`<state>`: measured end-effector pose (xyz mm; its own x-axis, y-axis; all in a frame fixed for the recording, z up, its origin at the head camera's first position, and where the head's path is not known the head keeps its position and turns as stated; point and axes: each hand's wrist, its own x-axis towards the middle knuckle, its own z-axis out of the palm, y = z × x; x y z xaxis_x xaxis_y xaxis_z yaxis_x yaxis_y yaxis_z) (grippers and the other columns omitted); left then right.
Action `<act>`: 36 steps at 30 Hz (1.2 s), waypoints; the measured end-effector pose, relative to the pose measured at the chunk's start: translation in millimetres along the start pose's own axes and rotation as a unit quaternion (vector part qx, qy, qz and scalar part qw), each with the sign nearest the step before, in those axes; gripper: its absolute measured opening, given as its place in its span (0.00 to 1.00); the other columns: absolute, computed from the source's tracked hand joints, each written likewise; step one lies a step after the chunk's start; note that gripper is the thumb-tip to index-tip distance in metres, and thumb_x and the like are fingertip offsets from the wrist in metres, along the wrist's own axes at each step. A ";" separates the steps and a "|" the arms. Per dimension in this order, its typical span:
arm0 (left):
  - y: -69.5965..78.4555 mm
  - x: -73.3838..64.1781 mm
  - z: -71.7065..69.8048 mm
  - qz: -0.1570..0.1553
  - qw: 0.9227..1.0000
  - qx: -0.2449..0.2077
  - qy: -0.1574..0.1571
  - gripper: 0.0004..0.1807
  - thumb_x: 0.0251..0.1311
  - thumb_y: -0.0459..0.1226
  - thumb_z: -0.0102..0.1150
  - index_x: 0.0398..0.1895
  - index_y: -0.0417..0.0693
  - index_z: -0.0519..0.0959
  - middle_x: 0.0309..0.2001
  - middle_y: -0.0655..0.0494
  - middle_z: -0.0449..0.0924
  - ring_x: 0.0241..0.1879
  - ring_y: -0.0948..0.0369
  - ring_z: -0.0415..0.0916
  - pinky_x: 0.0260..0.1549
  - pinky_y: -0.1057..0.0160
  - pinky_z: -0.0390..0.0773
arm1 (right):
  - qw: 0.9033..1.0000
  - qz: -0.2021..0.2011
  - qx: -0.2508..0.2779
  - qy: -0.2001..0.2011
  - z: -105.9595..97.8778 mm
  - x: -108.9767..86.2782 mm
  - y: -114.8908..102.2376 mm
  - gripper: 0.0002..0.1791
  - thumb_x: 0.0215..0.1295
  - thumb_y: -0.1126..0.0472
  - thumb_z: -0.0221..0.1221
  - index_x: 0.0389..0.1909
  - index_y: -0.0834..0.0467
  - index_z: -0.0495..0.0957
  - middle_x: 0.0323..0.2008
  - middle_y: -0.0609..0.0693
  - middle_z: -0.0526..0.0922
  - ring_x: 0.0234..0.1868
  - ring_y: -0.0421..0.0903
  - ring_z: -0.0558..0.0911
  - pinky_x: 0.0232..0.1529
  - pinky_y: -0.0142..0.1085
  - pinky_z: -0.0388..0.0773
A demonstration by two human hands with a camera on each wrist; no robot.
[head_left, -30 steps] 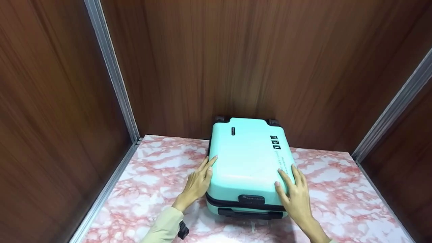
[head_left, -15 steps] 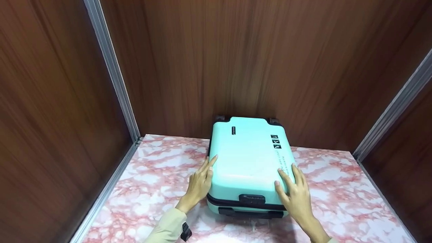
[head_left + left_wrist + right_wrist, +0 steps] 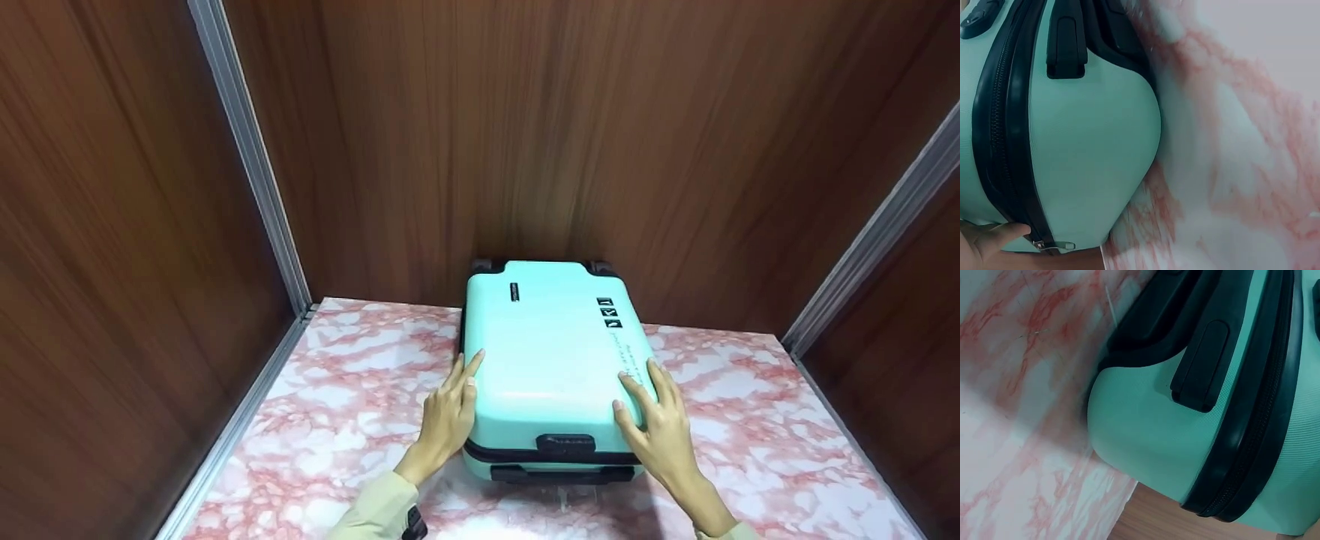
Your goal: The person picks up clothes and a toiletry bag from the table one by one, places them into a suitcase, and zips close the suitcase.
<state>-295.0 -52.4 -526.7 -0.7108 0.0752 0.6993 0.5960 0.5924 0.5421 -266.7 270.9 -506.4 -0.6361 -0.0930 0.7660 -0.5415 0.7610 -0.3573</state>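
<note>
A mint-green hard-shell suitcase (image 3: 551,337) lies flat on a pink-and-white marbled surface, its wheels towards the back panel. Along its left edge rests my left hand (image 3: 448,412), fingers extended, one fingertip on the top shell. My right hand (image 3: 664,431) lies over the right edge with fingers spread, thumb and fingertips on the shell. The black carry handle (image 3: 562,474) faces me. In the left wrist view, a digit of the left hand touches the black zipper band (image 3: 1019,140) beside a metal zipper pull (image 3: 1067,245). The zipper appears closed where visible.
The marbled surface (image 3: 345,420) extends on both sides of the suitcase. A wood-grain back panel (image 3: 525,135) stands right behind the wheels. Side panels with grey metal corner posts (image 3: 255,157) bound the left and right.
The suitcase has turned slightly: its wheel end has shifted a little left, its handle end a little right. Both hands stay on it, the left moving slightly right with it.
</note>
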 end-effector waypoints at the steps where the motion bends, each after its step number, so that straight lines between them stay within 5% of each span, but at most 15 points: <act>1: 0.1 -0.2 -0.3 -0.002 1.000 0.001 0.000 0.24 0.74 0.34 0.41 0.71 0.52 0.69 0.62 0.31 0.70 0.13 0.74 0.39 0.10 0.74 0.48 | 1.000 -0.001 0.000 0.000 0.0 -0.1 0.2 0.22 0.59 0.60 0.64 0.55 0.59 0.82 0.68 0.70 0.65 0.68 0.73 0.60 0.55 0.74 0.60; 5: -2.3 1.4 -2.6 -0.014 1.000 -0.007 -0.007 0.24 0.73 0.37 0.44 0.70 0.54 0.71 0.62 0.35 0.72 0.11 0.64 0.66 0.10 0.71 0.54 | 1.000 0.002 -0.011 -0.006 -1.1 -1.3 -0.7 0.22 0.59 0.59 0.64 0.56 0.59 0.82 0.67 0.70 0.65 0.67 0.73 0.61 0.54 0.73 0.62; 9: -4.4 6.4 -7.0 -0.031 0.999 -0.022 -0.021 0.23 0.72 0.41 0.45 0.68 0.54 0.73 0.63 0.41 0.74 0.25 0.49 0.81 0.13 0.65 0.65 | 0.999 0.005 -0.029 -0.015 -4.1 0.2 -3.6 0.22 0.59 0.59 0.65 0.55 0.59 0.82 0.66 0.70 0.67 0.66 0.73 0.62 0.54 0.72 0.63; 12: -6.4 11.0 -9.9 -0.046 0.998 -0.023 -0.032 0.23 0.73 0.44 0.45 0.69 0.54 0.72 0.59 0.46 0.78 0.19 0.58 0.73 0.16 0.65 0.67 | 0.999 0.000 -0.038 -0.015 -5.9 3.2 -6.1 0.22 0.58 0.59 0.66 0.54 0.59 0.83 0.64 0.71 0.68 0.65 0.74 0.64 0.53 0.71 0.65; 14: -7.5 13.9 -12.1 -0.062 0.997 -0.028 -0.042 0.23 0.74 0.45 0.44 0.70 0.54 0.71 0.42 0.51 0.84 0.15 0.64 0.61 0.14 0.67 0.61 | 0.999 -0.005 -0.040 -0.011 -6.5 5.3 -7.8 0.21 0.58 0.59 0.66 0.53 0.60 0.83 0.63 0.72 0.70 0.64 0.74 0.66 0.51 0.71 0.67; 17: -9.7 16.8 -14.7 -0.088 0.994 -0.040 -0.057 0.25 0.75 0.47 0.44 0.71 0.55 0.69 0.18 0.60 0.67 0.13 0.68 0.47 0.13 0.68 0.52 | 0.999 -0.005 -0.036 -0.009 -6.7 6.8 -10.2 0.21 0.57 0.59 0.67 0.52 0.60 0.83 0.62 0.72 0.70 0.63 0.73 0.67 0.50 0.70 0.69; 19: -10.0 17.8 -16.2 -0.099 0.992 -0.040 -0.066 0.25 0.75 0.48 0.43 0.72 0.56 0.68 0.13 0.64 0.54 0.13 0.70 0.44 0.13 0.69 0.50 | 0.999 -0.001 -0.031 -0.009 -6.0 6.2 -11.6 0.21 0.57 0.60 0.67 0.53 0.59 0.83 0.63 0.72 0.70 0.64 0.73 0.66 0.51 0.70 0.68; 24: -7.8 17.3 -15.5 -0.080 0.994 -0.031 -0.065 0.25 0.76 0.45 0.42 0.73 0.54 0.66 0.17 0.62 0.60 0.13 0.71 0.45 0.13 0.69 0.51 | 0.999 -0.003 -0.033 -0.004 -2.4 4.4 -11.9 0.22 0.59 0.59 0.65 0.56 0.59 0.82 0.65 0.71 0.68 0.66 0.72 0.64 0.56 0.70 0.63; 28: -4.7 15.4 -13.1 -0.069 0.996 -0.025 -0.049 0.24 0.77 0.43 0.41 0.74 0.57 0.66 0.45 0.50 0.83 0.12 0.70 0.45 0.12 0.69 0.53 | 0.999 -0.024 -0.043 0.018 0.7 5.7 -9.2 0.22 0.59 0.57 0.63 0.55 0.59 0.82 0.63 0.71 0.70 0.64 0.73 0.66 0.56 0.69 0.64; 31: -3.0 13.6 -10.3 -0.076 0.996 -0.021 -0.040 0.23 0.77 0.43 0.40 0.72 0.61 0.68 0.64 0.46 0.74 0.12 0.70 0.45 0.12 0.68 0.55 | 0.999 -0.024 -0.040 0.026 2.3 5.3 -7.5 0.22 0.58 0.57 0.62 0.53 0.59 0.83 0.63 0.72 0.70 0.63 0.74 0.66 0.56 0.70 0.63; 36: 0.0 11.1 -5.7 -0.074 0.996 -0.029 -0.030 0.22 0.77 0.41 0.40 0.70 0.60 0.71 0.64 0.42 0.73 0.12 0.72 0.43 0.10 0.69 0.56 | 1.000 -0.002 -0.021 0.020 4.0 3.0 -5.8 0.21 0.58 0.58 0.62 0.53 0.60 0.82 0.64 0.72 0.68 0.64 0.74 0.64 0.57 0.72 0.60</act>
<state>-300.7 -56.2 -516.3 -0.8128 0.0384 0.5813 0.5015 0.5538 0.6646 -267.6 263.6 -504.1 -0.6117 -0.0707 0.7879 -0.5192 0.7873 -0.3325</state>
